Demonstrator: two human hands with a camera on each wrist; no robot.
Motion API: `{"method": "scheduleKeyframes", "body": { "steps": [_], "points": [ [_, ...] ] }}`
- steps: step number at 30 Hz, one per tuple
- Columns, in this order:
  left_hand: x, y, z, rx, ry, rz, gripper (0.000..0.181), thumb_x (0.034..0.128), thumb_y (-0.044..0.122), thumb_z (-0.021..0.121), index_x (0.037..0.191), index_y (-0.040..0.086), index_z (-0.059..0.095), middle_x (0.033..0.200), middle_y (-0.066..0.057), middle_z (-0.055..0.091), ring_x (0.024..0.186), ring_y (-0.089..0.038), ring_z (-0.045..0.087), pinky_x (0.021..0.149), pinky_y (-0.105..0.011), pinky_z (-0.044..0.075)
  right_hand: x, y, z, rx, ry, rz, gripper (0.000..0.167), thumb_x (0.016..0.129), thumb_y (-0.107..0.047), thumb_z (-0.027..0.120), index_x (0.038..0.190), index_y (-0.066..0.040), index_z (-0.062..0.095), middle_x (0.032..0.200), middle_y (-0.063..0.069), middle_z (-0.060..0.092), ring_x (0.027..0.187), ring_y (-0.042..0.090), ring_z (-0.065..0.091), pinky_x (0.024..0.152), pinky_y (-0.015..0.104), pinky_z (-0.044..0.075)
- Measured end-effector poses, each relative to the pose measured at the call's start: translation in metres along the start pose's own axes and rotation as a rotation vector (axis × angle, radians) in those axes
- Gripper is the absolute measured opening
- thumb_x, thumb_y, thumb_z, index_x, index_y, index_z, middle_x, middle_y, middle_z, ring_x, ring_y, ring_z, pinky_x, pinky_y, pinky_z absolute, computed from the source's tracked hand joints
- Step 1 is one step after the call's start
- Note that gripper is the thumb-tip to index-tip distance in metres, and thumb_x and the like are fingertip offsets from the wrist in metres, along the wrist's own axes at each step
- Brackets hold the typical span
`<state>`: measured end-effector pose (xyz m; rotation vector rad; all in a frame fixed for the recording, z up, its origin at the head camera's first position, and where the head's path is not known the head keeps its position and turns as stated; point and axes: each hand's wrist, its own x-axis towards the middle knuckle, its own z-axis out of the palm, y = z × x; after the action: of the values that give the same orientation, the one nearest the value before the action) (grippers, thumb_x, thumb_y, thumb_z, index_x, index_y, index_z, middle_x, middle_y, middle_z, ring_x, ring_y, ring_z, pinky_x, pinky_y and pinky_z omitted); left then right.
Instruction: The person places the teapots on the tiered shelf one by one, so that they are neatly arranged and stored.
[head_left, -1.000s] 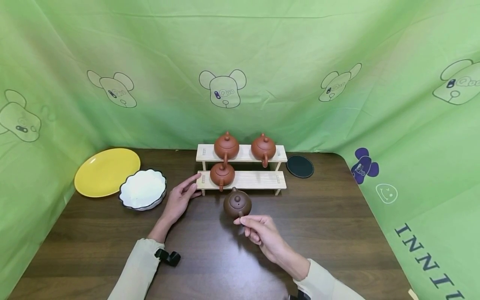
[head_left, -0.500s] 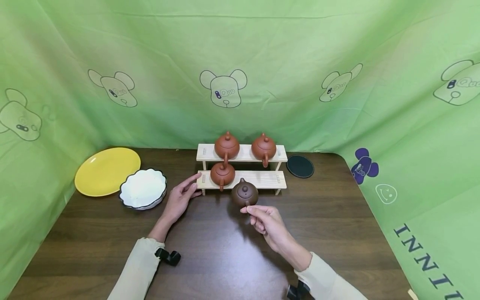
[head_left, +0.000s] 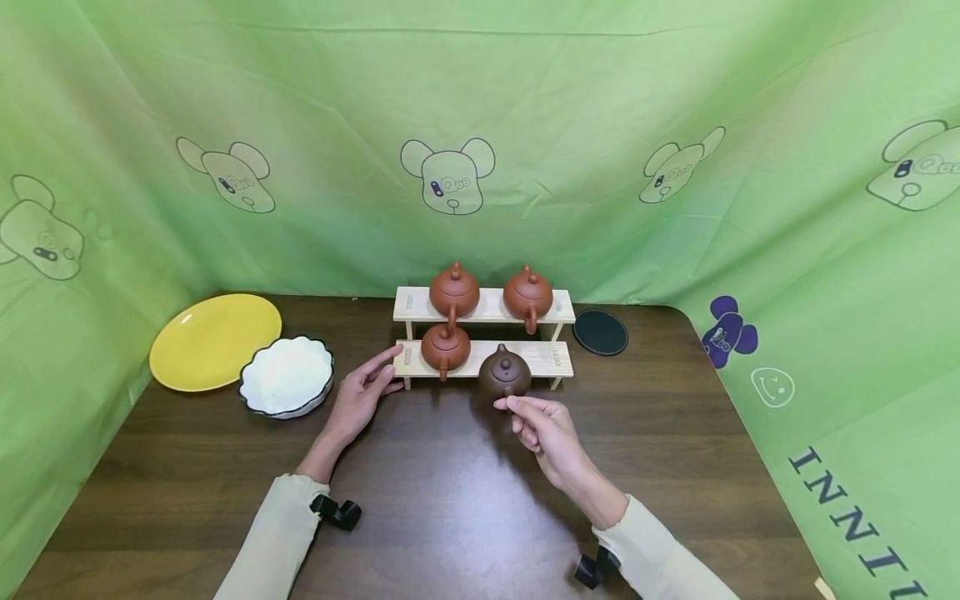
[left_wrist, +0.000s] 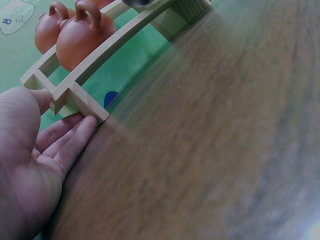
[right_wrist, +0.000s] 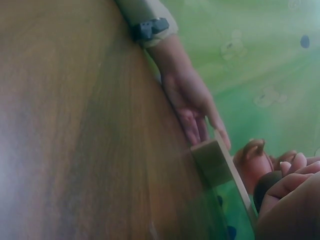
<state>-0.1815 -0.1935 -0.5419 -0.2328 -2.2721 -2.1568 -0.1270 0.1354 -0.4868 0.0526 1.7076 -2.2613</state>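
Observation:
My right hand (head_left: pixel 551 437) pinches a dark brown teapot (head_left: pixel 505 371) by its handle, over the front edge of the wooden rack's lower shelf (head_left: pixel 555 357). Whether its base touches the shelf cannot be told. At the rack's left end, my left hand (head_left: pixel 360 400) holds on, thumb (left_wrist: pixel 42 100) at the shelf end and fingertips (left_wrist: pixel 89 122) against the leg. One reddish-brown teapot (head_left: pixel 446 347) sits on the lower shelf's left part. Two more, a left teapot (head_left: pixel 454 292) and a right teapot (head_left: pixel 527 293), stand on the upper shelf (head_left: pixel 491 304).
Left of the rack are a scalloped white bowl (head_left: pixel 287 377) with a dark rim and a yellow plate (head_left: pixel 213 342). A round black coaster (head_left: pixel 600 332) lies to the right. Green printed cloth (head_left: pixel 555 167) hangs behind the brown table (head_left: pixel 675 467).
My right hand has carried the dark teapot right and away from me, from in front of the rack to the lower shelf. My left hand stays at the rack's end.

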Motion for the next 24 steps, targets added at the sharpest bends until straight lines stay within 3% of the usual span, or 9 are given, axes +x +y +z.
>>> {"method": "scheduleKeyframes", "body": {
  "steps": [14, 24],
  "points": [
    [-0.001, -0.002, -0.001, 0.002, 0.002, -0.005, 0.044, 0.1187, 0.015, 0.055, 0.161, 0.003, 0.057, 0.166, -0.02, 0.053, 0.123, -0.001, 0.069, 0.104, -0.029, 0.065, 0.013, 0.001, -0.004, 0.057, 0.082, -0.036, 0.023, 0.109, -0.006, 0.065, 0.097, -0.01, 0.085, 0.067, -0.005, 0.056, 0.05, 0.0, 0.036, 0.045, 0.011, 0.021],
    [0.0, -0.001, 0.0, 0.001, -0.003, 0.002, 0.044, 0.1188, 0.015, 0.056, 0.162, 0.004, 0.057, 0.167, -0.016, 0.053, 0.126, -0.001, 0.068, 0.104, -0.031, 0.065, 0.024, -0.002, -0.005, 0.076, 0.102, -0.041, 0.02, 0.111, -0.01, 0.066, 0.105, -0.005, 0.085, 0.07, -0.004, 0.055, 0.052, 0.002, 0.037, 0.047, 0.012, 0.023]
  ]
}}
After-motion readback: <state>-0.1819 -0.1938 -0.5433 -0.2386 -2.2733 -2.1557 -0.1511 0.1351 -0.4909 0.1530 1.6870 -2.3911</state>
